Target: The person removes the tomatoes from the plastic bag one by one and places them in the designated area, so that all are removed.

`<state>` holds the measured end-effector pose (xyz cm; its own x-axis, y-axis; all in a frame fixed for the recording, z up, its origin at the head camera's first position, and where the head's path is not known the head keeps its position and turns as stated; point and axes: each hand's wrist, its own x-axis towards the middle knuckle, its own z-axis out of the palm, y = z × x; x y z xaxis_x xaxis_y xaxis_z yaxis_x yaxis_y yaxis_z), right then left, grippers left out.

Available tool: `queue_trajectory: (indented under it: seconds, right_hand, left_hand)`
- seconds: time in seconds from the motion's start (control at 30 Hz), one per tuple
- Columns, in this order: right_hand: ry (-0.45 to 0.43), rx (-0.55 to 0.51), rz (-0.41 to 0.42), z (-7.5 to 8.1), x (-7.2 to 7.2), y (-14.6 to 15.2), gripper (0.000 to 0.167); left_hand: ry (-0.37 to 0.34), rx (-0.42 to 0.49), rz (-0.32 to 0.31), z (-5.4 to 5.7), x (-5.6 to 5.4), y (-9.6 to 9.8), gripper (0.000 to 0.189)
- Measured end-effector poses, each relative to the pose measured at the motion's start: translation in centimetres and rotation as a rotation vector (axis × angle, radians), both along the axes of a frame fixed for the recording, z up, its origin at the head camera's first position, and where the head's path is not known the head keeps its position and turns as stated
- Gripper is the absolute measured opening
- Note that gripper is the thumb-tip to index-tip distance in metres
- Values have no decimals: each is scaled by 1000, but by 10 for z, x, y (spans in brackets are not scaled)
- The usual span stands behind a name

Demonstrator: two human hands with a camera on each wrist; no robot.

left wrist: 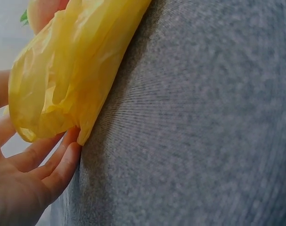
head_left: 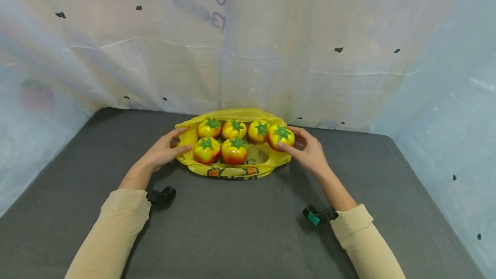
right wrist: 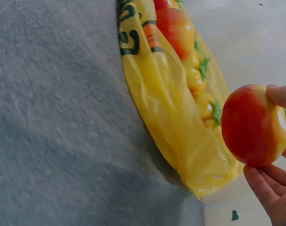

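Note:
A yellow plastic bag (head_left: 190, 162) lies with its mouth spread wide on the dark table. Inside, several glossy red-and-yellow toy tomatoes with green star-shaped tops stand in two rows; one tomato (head_left: 234, 152) is at the front middle. My right hand (head_left: 310, 152) grips another tomato (right wrist: 249, 125) between thumb and fingers, raised over the bag's right end. At the left end, my left hand (head_left: 164, 147) holds the bag's edge, its thumb and fingers around the plastic (left wrist: 67, 80). Some of its fingertips are hidden by the bag.
A dark grey cloth-covered table (head_left: 232, 227) extends around the bag. Behind it hangs a pale plastic sheet (head_left: 263, 33) with black marks, and similar sheeting (head_left: 445, 141) borders the right side. Each wrist wears a black strap device (head_left: 160, 196).

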<state>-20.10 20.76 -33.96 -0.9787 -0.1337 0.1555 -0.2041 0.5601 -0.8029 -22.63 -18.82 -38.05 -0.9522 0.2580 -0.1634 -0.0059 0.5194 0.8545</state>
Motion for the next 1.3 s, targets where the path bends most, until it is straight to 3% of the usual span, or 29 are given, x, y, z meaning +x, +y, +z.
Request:
queue_trajectory:
  seconds: [0.6,1.3]
  right_hand:
    - [13,36,-81,12,-4,25,64]
    - [-46,86,-178,-1,-15,51,69]
  left_hand:
    - [7,-9,13,2,-1,0,71]
    - [-9,-24,13,0,-1,2,72]
